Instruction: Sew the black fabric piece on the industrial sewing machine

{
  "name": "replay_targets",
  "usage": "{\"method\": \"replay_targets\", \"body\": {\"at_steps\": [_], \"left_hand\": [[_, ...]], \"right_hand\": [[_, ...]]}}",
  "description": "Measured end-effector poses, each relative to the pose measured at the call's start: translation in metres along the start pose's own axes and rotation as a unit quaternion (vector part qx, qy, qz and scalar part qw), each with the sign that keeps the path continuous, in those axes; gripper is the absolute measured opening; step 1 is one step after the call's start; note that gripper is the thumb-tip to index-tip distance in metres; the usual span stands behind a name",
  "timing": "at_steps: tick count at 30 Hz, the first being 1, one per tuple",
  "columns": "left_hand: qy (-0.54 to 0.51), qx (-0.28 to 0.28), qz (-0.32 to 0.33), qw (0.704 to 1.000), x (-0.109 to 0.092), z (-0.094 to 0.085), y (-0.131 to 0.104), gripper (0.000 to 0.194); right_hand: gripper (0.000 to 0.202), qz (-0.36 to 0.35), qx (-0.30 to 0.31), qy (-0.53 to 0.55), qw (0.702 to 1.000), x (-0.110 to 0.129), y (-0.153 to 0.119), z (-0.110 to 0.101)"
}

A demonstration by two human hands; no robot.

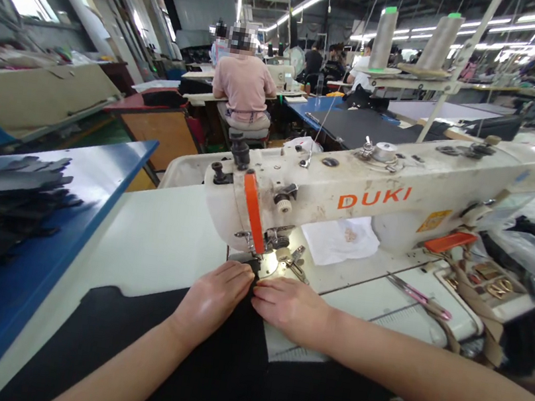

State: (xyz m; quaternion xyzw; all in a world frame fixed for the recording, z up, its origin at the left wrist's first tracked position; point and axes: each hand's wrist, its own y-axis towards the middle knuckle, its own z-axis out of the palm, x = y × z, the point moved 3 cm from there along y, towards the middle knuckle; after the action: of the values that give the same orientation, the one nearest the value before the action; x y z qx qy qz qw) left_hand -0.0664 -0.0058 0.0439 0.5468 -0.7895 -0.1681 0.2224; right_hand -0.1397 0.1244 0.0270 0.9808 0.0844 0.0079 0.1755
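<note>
black fabric (204,352) is pressed flat on the counter (155,244) by the left hand (212,299) and right hand (289,307), fingers together, near the sewing machine (373,196) needle; steady feeding seems required.

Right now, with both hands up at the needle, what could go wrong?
1. Left hand and right hand press the black fabric with fingertips close to the presser foot; a slip could put a finger under the needle.
2. The pink scissors lie near the right forearm and could be knocked.
</note>
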Motion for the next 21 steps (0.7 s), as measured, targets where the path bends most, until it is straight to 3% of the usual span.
{"method": "replay_targets", "body": {"at_steps": [6, 21], "left_hand": [[-0.010, -0.041, -0.016, 0.999, 0.0022, -0.0014, -0.0002, 0.014], [-0.001, -0.030, -0.004, 1.000, 0.0022, -0.0012, -0.0009, 0.012]], "right_hand": [[0.020, 0.002, -0.006, -0.003, 1.000, -0.0001, 0.0010, 0.0036], [0.021, 0.012, 0.009, 0.007, 1.000, 0.0000, 0.0014, 0.0049]]}}
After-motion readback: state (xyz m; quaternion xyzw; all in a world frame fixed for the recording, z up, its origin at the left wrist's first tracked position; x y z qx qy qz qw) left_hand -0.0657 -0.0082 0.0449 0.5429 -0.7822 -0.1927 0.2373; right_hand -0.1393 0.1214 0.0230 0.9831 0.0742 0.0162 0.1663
